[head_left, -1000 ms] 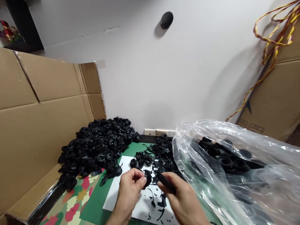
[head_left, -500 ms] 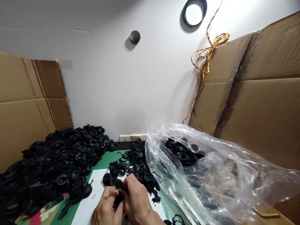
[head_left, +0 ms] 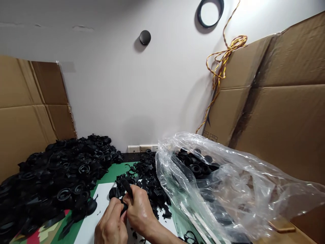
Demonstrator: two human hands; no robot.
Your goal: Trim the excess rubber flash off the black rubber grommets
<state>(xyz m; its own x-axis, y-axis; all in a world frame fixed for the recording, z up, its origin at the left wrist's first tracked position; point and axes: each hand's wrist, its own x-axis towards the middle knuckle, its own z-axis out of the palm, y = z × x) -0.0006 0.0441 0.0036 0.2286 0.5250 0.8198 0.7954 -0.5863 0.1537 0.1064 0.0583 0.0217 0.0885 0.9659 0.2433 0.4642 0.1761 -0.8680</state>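
Note:
Above a white sheet (head_left: 88, 211), my two hands are close together around a small black rubber part (head_left: 124, 208). My left hand (head_left: 110, 222) has its fingers curled round this part and hides most of it. My right hand (head_left: 140, 208) is closed against it from the right. A dark flat strip (head_left: 126, 187) sticks up from between the right thumb and fingers; whether it joins the part I cannot tell. Just beyond the hands lie several black rubber pieces (head_left: 114, 193) and a heap of torn black scraps (head_left: 149, 179).
A large pile of black rubber parts (head_left: 63, 166) covers the left side of the green surface (head_left: 115, 172). On the right lies a clear plastic bag (head_left: 241, 189) holding black round parts (head_left: 196, 166). Cardboard sheets (head_left: 286, 112) stand at both sides, before a wall (head_left: 127, 88).
My right hand has turned and moved slightly left, and the dark strip in it now points up rather than sideways. The left hand stays closed, a little further left in view.

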